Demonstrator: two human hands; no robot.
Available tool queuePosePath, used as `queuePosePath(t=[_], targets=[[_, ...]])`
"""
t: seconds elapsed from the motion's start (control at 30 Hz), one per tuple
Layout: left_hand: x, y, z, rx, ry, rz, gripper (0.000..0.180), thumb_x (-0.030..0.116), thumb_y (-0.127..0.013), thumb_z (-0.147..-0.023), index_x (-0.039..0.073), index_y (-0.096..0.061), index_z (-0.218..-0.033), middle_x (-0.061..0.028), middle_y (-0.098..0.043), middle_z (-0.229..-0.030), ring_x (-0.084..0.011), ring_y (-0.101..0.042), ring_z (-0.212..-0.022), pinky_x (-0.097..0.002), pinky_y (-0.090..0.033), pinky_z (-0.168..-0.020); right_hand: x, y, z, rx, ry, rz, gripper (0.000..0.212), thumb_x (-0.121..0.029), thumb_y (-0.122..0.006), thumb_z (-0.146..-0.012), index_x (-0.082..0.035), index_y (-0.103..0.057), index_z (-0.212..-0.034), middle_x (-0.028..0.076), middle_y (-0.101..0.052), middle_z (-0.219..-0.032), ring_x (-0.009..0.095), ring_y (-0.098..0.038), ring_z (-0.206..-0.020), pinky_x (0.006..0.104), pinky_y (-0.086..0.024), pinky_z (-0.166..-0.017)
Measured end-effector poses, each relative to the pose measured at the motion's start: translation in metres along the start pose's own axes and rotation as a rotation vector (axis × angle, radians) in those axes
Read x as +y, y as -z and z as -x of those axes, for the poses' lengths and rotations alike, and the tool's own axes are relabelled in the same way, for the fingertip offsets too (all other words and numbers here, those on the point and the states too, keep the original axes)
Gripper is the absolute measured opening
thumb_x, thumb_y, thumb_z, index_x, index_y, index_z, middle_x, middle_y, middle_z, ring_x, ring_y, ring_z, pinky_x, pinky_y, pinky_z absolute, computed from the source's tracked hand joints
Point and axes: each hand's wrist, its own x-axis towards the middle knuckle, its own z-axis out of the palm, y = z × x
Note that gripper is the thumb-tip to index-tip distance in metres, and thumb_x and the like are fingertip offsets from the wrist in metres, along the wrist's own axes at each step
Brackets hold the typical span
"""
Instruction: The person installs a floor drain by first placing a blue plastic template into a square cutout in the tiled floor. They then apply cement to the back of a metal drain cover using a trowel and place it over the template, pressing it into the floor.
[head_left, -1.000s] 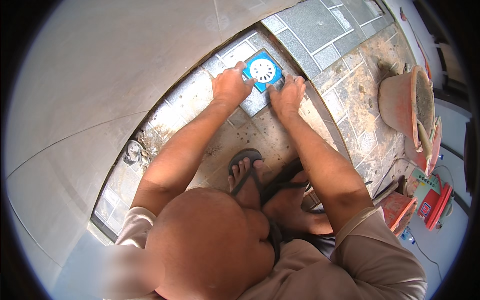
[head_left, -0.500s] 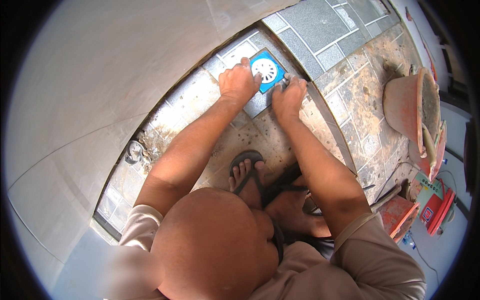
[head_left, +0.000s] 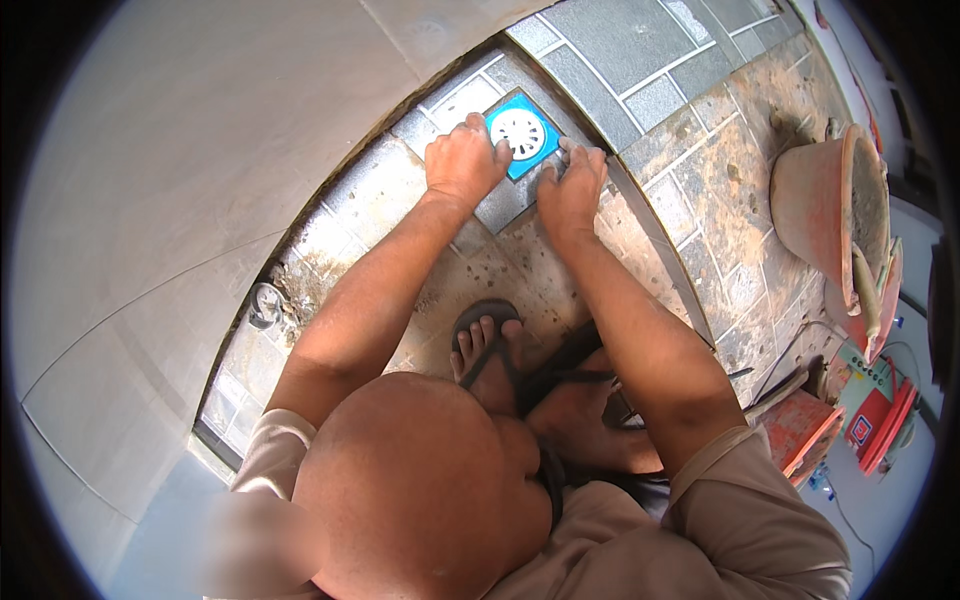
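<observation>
A square floor drain (head_left: 540, 153) with a bright blue face and a round white slotted grate lies among the grey tiles near the wall. On its left edge my left hand (head_left: 465, 162) has curled fingers, with the thumb against the drain's lower left side. My right hand (head_left: 573, 190) pinches at the right corner, its fingertips touching the blue edge. A grey tile piece (head_left: 505, 203) shows just below the drain, between my hands. What lies under the drain is hidden.
A pale wall (head_left: 170, 150) rises at the left. Near its foot is a round pipe opening (head_left: 268, 303) with rubble. A raised edge (head_left: 655, 245) runs along the right. Beyond stand a mortar bucket (head_left: 815, 205), a red bucket (head_left: 800, 430) and a red-and-green box (head_left: 880, 410). My sandalled foot (head_left: 487, 350) is close below.
The view has shifted slightly, so the drain and both hands appear a little further left and higher. The grip of both hands on the drain looks the same.
</observation>
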Motion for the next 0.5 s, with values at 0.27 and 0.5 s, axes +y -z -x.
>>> queuePosePath(t=[0.27,0.5], targets=[[-0.0003,-0.003,0.0001,0.034,0.014,0.001,0.051,0.039,-0.069,-0.096,-0.007,-0.062,-0.117,-0.0251,-0.078,-0.091,-0.0396,-0.079,-0.084,-0.0479,-0.064,-0.077,0.0029,0.0042,-0.0023,-0.035,0.033,0.056,0.048,0.002,-0.067,-0.089,0.003,-0.066,-0.137,0.02,-0.056,-0.125,0.04,-0.052,-0.123,0.0467,-0.043,-0.11],[-0.0018,-0.0061,0.0035,0.064,0.053,0.044,0.051,0.042,-0.069,-0.095,-0.005,-0.063,-0.115,-0.0251,-0.078,-0.095,-0.0392,-0.079,-0.086,-0.0484,-0.063,-0.08,0.0034,0.007,-0.0022,-0.09,0.07,0.112,0.052,-0.001,-0.068,-0.091,0.001,-0.066,-0.143,0.016,-0.055,-0.123,0.035,-0.052,-0.115,0.0435,-0.045,-0.107]])
